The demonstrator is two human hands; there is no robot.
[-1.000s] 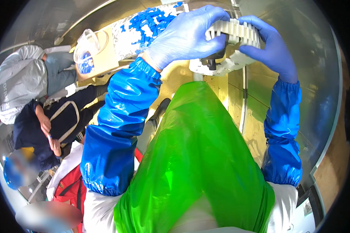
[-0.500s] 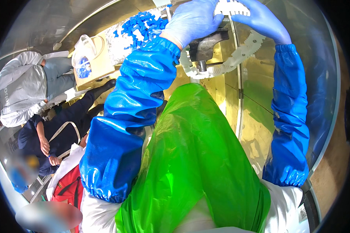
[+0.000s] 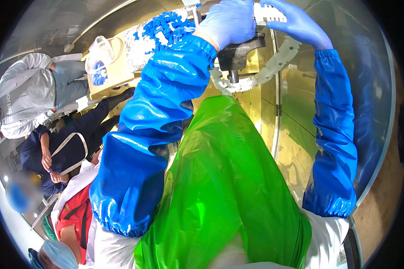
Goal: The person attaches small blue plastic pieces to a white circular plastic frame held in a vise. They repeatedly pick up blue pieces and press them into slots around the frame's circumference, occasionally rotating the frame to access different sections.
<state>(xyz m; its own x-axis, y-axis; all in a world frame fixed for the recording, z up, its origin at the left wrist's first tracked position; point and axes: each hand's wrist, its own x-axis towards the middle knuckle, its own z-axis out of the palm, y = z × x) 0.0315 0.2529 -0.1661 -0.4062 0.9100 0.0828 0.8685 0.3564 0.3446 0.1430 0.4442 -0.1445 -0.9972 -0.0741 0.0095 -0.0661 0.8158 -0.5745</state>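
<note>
My gloved left hand point(image 3: 231, 23) is closed at the top of the view, above a black machine part point(image 3: 240, 51). What its fingers hold, if anything, is hidden. My gloved right hand point(image 3: 300, 26) grips a translucent white toothed strip point(image 3: 271, 14), thumb on the near side and fingers on the far side. A segmented white length point(image 3: 274, 67) hangs in a curve below both hands and passes around a metal post point(image 3: 233, 76) under the black part. Whether it joins the gripped strip cannot be seen.
Small blue pieces point(image 3: 168, 29) are heaped on the table at the upper left, with a carton point(image 3: 110, 83) and a clear plastic container point(image 3: 100, 51) beside them. Co-workers point(image 3: 29, 92) are at the left. A metal wall point(image 3: 368, 89) curves along the right.
My left hand has shifted slightly right and its thumb has folded in. My right hand has moved a little left along the strip. The hanging length has swung slightly.
</note>
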